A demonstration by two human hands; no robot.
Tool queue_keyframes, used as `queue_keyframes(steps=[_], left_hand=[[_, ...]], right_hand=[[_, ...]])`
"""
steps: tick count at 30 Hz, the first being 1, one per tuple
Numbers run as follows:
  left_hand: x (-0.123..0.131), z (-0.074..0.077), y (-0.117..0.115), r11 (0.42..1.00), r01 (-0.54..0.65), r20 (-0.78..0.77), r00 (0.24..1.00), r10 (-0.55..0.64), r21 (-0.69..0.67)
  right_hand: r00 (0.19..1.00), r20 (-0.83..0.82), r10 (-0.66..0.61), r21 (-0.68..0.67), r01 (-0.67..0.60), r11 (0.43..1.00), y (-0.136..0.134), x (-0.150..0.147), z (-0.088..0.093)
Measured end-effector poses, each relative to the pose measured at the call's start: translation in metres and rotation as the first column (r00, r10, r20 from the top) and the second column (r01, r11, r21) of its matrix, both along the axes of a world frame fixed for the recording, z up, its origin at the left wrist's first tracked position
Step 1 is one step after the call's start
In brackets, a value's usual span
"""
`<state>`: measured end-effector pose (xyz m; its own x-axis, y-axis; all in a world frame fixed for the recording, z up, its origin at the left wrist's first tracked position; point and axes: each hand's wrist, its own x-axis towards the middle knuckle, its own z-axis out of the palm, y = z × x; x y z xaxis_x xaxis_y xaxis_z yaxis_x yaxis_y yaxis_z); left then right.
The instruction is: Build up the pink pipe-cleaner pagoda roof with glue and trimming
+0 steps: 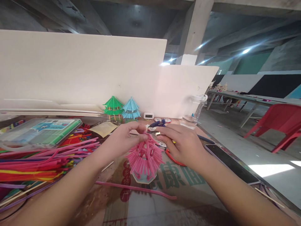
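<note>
A small pavilion model (pixel 145 157) with tiers of pink pipe-cleaner roofing stands on a pale base. My left hand (pixel 128 136) pinches the model near its peak. Just right of the peak is my right hand (pixel 181 142), its fingers curled together; a thin dark piece shows at their tips, too small to name. Behind the fingertips lies a dark blue glue gun (pixel 158 123), partly hidden. Red tool handles (pixel 175 159) show below my right hand. A loose pink pipe cleaner (pixel 141 188) lies in front of the model.
Colourful pipe cleaners (pixel 47 160) and a plastic case (pixel 39 133) fill the left. At the back stand a green pavilion (pixel 113 108), a blue pavilion (pixel 131 110), a small digital clock (pixel 148 115) and a clear jug (pixel 192 111). A phone (pixel 231 163) lies right, near the table edge.
</note>
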<state>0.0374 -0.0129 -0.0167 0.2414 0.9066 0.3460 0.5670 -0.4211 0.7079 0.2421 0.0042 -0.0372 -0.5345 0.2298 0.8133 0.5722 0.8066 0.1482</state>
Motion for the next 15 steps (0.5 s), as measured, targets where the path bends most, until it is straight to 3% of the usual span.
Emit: queue_keyframes(steps=[4,8,11,15], left_hand=[[-0.009,0.0,0.007,0.998,-0.016,-0.007,1.0,0.017,0.066],[-0.018,-0.002,0.016,0.99,-0.066,-0.015,0.998,0.068,0.124],[-0.025,-0.002,0.02,0.985,-0.086,-0.048,0.994,0.095,0.151],[-0.036,0.0,0.022,0.983,-0.12,-0.039,0.991,0.126,0.14]], right_hand=[[0.989,-0.109,-0.104,-0.237,0.075,0.968,0.022,0.008,-0.005],[0.975,-0.013,-0.222,-0.476,0.189,0.859,0.069,0.021,-0.037],[0.976,0.008,-0.219,-0.527,0.191,0.828,0.095,0.026,-0.055],[0.975,-0.06,-0.215,-0.533,0.15,0.833,0.089,0.032,-0.044]])
